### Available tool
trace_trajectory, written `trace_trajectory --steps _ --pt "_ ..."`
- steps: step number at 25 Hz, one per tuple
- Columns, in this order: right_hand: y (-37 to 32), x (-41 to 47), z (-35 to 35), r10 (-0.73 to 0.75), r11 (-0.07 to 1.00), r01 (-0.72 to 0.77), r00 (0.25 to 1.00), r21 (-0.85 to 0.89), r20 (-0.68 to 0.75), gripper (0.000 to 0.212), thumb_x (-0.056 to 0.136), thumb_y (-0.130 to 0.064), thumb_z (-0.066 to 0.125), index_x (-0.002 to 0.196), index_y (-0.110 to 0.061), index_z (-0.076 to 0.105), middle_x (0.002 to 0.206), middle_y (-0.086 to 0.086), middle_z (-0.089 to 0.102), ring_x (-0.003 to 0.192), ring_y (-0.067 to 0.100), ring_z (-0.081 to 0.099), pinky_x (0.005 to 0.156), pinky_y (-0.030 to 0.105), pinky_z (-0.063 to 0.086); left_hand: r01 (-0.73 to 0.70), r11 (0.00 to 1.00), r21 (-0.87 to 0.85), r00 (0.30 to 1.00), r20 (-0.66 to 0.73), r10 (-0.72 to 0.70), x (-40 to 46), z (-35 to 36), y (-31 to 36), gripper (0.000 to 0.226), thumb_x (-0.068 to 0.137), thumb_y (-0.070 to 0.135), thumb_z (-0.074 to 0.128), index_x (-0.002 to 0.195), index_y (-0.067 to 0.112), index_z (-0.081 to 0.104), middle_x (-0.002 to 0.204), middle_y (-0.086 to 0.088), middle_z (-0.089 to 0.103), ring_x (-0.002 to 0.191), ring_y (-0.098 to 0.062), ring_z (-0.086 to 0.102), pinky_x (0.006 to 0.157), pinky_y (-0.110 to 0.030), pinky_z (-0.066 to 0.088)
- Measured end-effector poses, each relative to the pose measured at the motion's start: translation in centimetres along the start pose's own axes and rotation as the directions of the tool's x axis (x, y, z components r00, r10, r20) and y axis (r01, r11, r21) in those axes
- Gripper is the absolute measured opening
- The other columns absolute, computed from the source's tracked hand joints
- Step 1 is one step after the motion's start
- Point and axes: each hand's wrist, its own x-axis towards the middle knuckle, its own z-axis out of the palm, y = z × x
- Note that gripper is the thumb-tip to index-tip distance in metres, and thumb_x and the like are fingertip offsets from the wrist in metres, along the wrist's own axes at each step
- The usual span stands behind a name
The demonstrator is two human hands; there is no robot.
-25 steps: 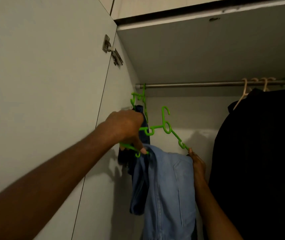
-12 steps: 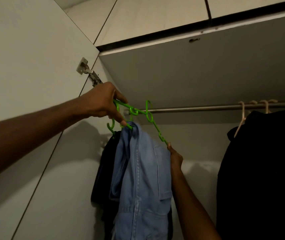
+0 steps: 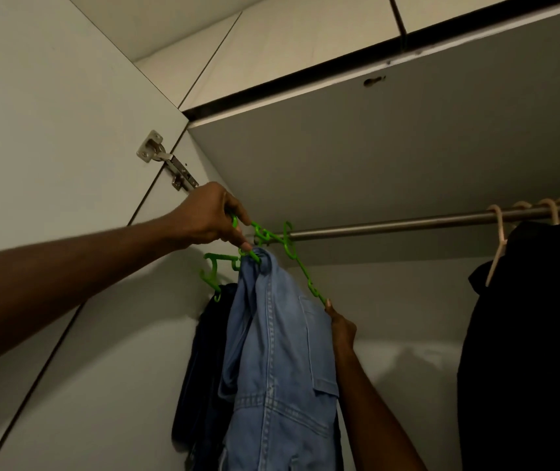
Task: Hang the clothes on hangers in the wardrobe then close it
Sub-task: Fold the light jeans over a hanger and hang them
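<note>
Two bare forearms are seen — no sleeve, watch, band or ring is shown on either. The left hand point(image 3: 208, 217) is viewed from the back, its knuckles rounded and a pale thumbnail caught by the light. Of the right hand point(image 3: 341, 326) only a narrow back and one short, pale fingernail are shown — the rest is shadowed.

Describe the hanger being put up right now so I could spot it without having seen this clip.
Follow the metal rail under the wardrobe's top shelf to its left end. There the green hanger carries light blue jeans, held by the left hand and right hand. Unlike the pale hangers holding black clothes on the right, it is bright green and tilted.
</note>
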Motion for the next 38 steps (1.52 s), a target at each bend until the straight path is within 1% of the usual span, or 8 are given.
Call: trace_trajectory --steps 5,11,15,18,21,25,30,38 --pt "0.9 0.4 -0.5 0.029 1.000 -0.029 0.998 0.002 0.059 0.027 0.087 -0.030 0.081 0.094 -0.008 0.068 0.079 0.008 0.059 0.067 0.020 0.053 0.041 0.016 0.045 0.051 0.998 0.046 0.998 0.025 -0.052 0.2 1.5 0.5 0.076 0.056 0.024 0.098 0.126 0.012 0.069 0.070 -0.004 0.075 0.055 -0.006 0.068 0.053 -0.015 0.050" --pt "3.4 -0.5 -1.3 0.062 0.998 -0.060 0.992 -0.017 0.110 0.030 0.086 -0.034 0.081 0.090 -0.005 0.072 0.088 0.012 0.064 0.080 0.023 0.057 0.070 0.031 0.052 0.031 0.987 0.160 0.998 0.052 -0.040 -1.1 1.7 2.1 0.077 0.055 0.030 0.099 0.124 0.009 0.071 0.073 0.001 0.074 0.060 -0.009 0.072 0.056 -0.010 0.051" --pt "3.0 -1.8 -0.9 0.014 0.996 -0.002 0.990 -0.087 0.140 0.026 0.094 -0.030 0.073 0.080 -0.009 0.068 0.084 0.009 0.064 0.070 0.017 0.057 0.055 0.018 0.050 0.016 0.985 0.170 1.000 0.023 -0.020 -1.7 1.1 2.3 0.074 0.056 0.032 0.098 0.121 0.010 0.073 0.075 0.010 0.066 0.067 -0.003 0.066 0.053 -0.005 0.043" --pt "2.2 -3.2 0.4 -0.036 0.971 0.077 0.984 -0.228 0.177 0.040 0.092 -0.056 0.067 0.107 -0.020 0.075 0.112 0.006 0.072 0.095 0.019 0.067 0.085 0.030 0.057 0.027 0.993 0.116 0.999 -0.049 -0.022 -2.4 1.5 1.6 0.071 0.054 0.028 0.100 0.119 0.012 0.075 0.075 0.017 0.060 0.068 0.003 0.058 0.058 -0.005 0.041" --pt "0.2 -5.4 2.7 -0.192 0.953 0.266 0.903 -0.148 0.385 0.048 0.104 -0.038 0.055 0.147 -0.017 0.052 0.150 0.000 0.051 0.132 0.015 0.051 0.107 0.027 0.043 0.058 0.996 0.070 0.996 -0.078 -0.052 -2.7 2.0 1.1 0.072 0.052 0.021 0.101 0.118 0.008 0.075 0.069 0.009 0.064 0.058 0.001 0.061 0.062 -0.016 0.054" --pt "-2.6 -8.3 7.6 -0.258 0.899 0.407 0.789 -0.160 0.557 0.049 0.108 -0.040 0.042 0.154 -0.026 0.036 0.147 -0.018 0.043 0.133 0.000 0.044 0.098 0.006 0.038 0.089 0.992 0.087 0.991 -0.109 -0.079 -2.2 2.1 0.9 0.074 0.048 0.022 0.103 0.114 0.003 0.076 0.069 -0.003 0.069 0.059 -0.013 0.066 0.075 -0.036 0.062" --pt "0.8 -3.1 11.8 -0.196 0.830 0.466 0.758 -0.306 0.623 0.093 0.076 -0.092 0.049 0.154 -0.042 0.038 0.163 0.006 0.034 0.149 0.026 0.034 0.123 0.050 0.029 0.143 0.980 0.136 0.988 -0.082 -0.132 -2.3 1.1 -1.0 0.076 0.051 0.026 0.102 0.118 0.004 0.074 0.085 -0.011 0.077 0.067 -0.015 0.071 0.074 -0.024 0.058" --pt "-1.4 -9.4 10.2 -0.278 0.802 0.518 0.764 -0.297 0.582 0.070 0.092 -0.080 0.039 0.154 -0.047 0.035 0.164 -0.003 0.032 0.151 0.018 0.029 0.125 0.047 0.023 0.161 0.984 0.071 0.982 -0.110 -0.153 -4.4 0.4 -2.2 0.086 0.062 0.023 0.098 0.135 0.001 0.058 0.085 -0.012 0.076 0.060 -0.014 0.072 0.068 -0.029 0.060"
